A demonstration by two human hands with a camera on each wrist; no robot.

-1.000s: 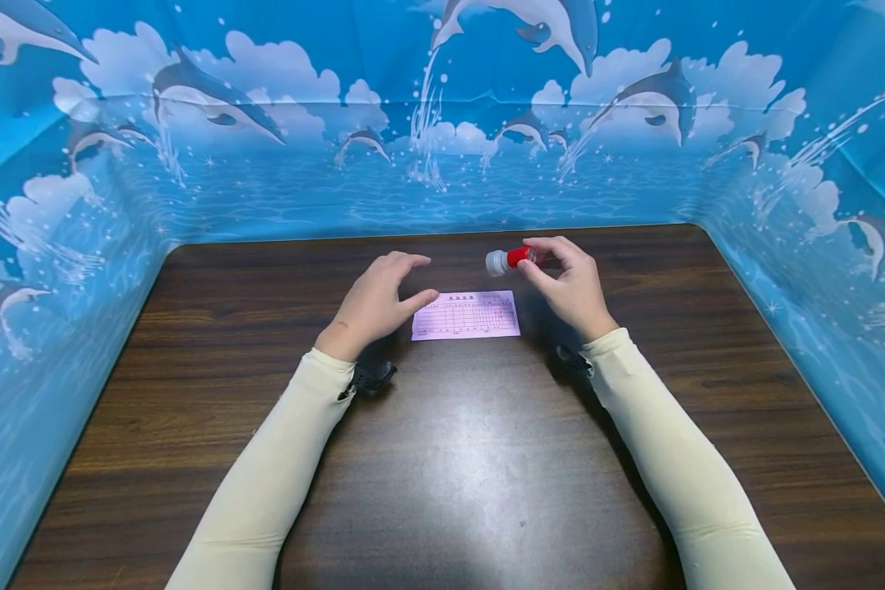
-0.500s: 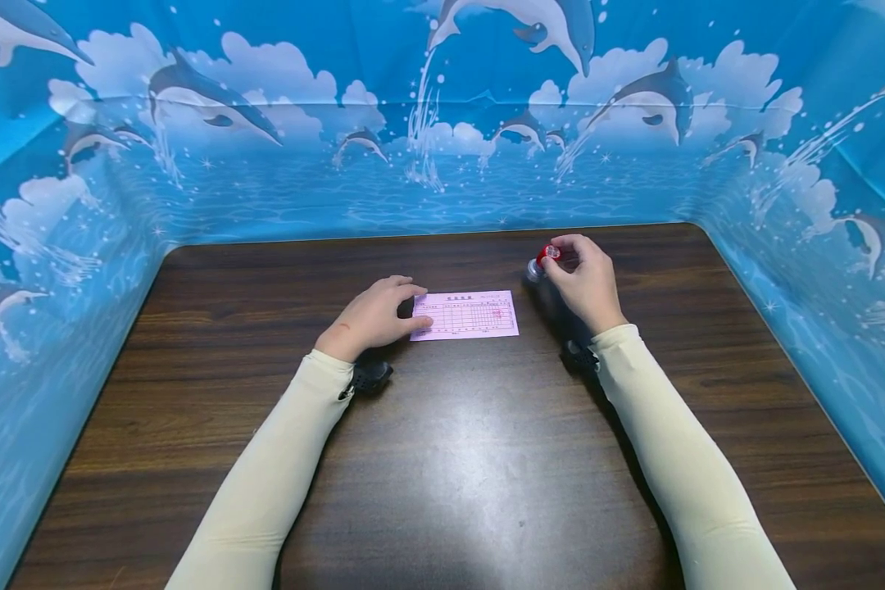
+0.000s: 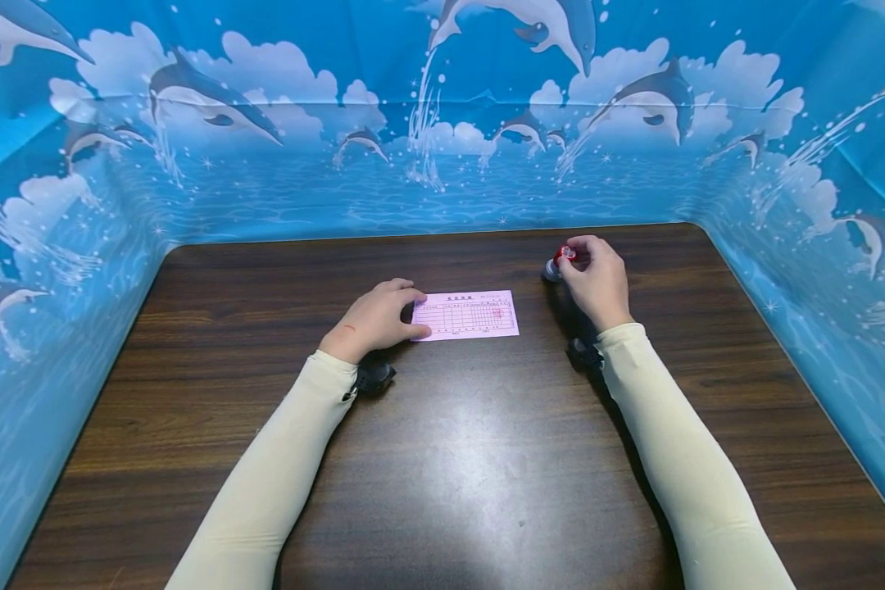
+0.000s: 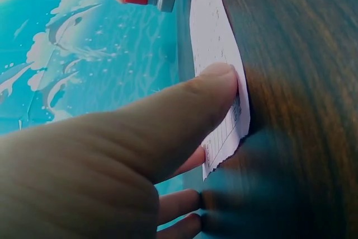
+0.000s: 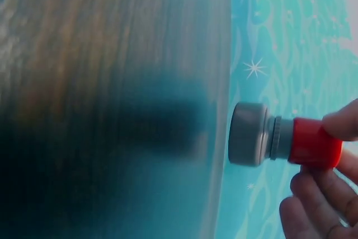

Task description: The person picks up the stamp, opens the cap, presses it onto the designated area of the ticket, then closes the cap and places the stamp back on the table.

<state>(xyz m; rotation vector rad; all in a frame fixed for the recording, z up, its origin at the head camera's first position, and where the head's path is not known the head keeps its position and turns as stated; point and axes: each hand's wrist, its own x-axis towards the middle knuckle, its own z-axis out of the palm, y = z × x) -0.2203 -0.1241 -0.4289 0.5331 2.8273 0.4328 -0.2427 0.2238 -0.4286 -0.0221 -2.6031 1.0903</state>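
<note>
In the head view a small pink printed form (image 3: 468,315) lies on the dark table, with a red imprint (image 3: 497,314) toward its right side. My left hand (image 3: 372,322) rests at the form's left end, thumb on the lower left corner and fingers by the upper left one. The left wrist view has the thumb (image 4: 218,85) laid across the paper (image 4: 210,32). Right of the form, my right hand (image 3: 597,279) pinches a stamp by its red handle (image 3: 565,254). In the right wrist view the stamp's grey base (image 5: 248,134) points at the tabletop, close over it.
The brown wood-grain table (image 3: 442,459) has rounded far corners. A blue curtain with dolphins (image 3: 442,180) surrounds its back and sides. Black wrist cameras (image 3: 374,378) sit under both cream sleeves (image 3: 678,434).
My right hand has carried the stamp rightward, away from over the form, and turned its base down toward the table. My left hand has lowered onto the form's left end.
</note>
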